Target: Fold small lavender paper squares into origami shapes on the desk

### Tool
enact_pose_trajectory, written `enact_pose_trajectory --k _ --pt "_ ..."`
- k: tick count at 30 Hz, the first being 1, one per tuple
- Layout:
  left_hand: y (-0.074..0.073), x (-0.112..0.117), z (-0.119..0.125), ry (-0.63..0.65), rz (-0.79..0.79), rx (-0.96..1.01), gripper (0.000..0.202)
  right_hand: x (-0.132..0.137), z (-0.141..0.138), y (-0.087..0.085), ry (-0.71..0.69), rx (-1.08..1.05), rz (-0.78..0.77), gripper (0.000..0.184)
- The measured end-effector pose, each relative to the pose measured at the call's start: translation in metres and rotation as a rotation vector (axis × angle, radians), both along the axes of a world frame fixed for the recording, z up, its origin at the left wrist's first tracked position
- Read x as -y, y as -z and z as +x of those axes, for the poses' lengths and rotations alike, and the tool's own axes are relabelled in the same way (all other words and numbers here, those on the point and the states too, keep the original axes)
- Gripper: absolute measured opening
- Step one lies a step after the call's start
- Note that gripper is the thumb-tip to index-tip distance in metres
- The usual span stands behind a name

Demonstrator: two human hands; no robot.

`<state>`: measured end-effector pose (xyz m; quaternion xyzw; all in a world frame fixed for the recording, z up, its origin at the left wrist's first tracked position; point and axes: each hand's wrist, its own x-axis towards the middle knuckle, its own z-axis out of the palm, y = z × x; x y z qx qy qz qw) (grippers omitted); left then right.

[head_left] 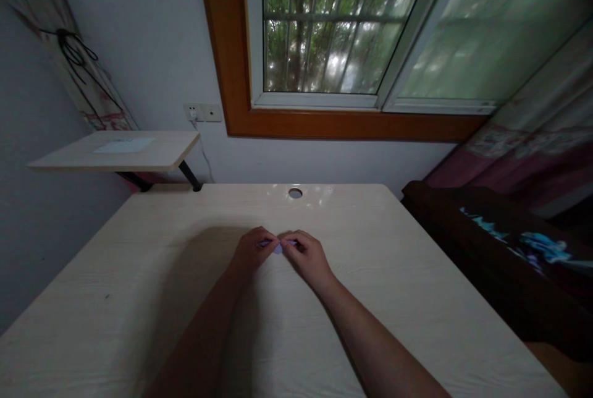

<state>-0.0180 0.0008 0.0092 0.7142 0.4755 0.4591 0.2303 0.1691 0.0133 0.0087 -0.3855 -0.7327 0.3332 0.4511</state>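
Between my two hands, just above or on the far middle of the desk (pixel 296 324), is a small pale purple piece (pixel 278 249) that looks like folded paper. My left hand (pixel 252 248) pinches its left side between thumb and fingers. On the right side, my right hand (pixel 303 251) grips it in the same way, its fingertips almost touching those of the left. Slim purple parts show beside both sets of fingers, and a rounded part hangs below them. The fingers hide most of the piece, so its full shape cannot be made out.
A round cable hole (pixel 295 193) lies in the desk beyond my hands. At the back left stands a small raised shelf (pixel 171 154) with a white sheet (pixel 124 145) on it. A dark brown piece of furniture (pixel 463 249) with blue-patterned items is at right. Ahead is a window (pixel 343 46).
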Motion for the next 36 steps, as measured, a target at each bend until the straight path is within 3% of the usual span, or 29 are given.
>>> enact_pose_trajectory --k 14,36 --pt "0.0075 -0.0026 -0.003 -0.003 -0.012 -0.032 0.008 0.0 0.0002 0.0026 -0.008 -0.002 -0.022 0.011" --pt "0.0047 -0.0015 -0.0004 -0.005 -0.028 -0.031 0.01 0.0006 0.0002 0.0008 -0.012 0.005 -0.018 0.011"
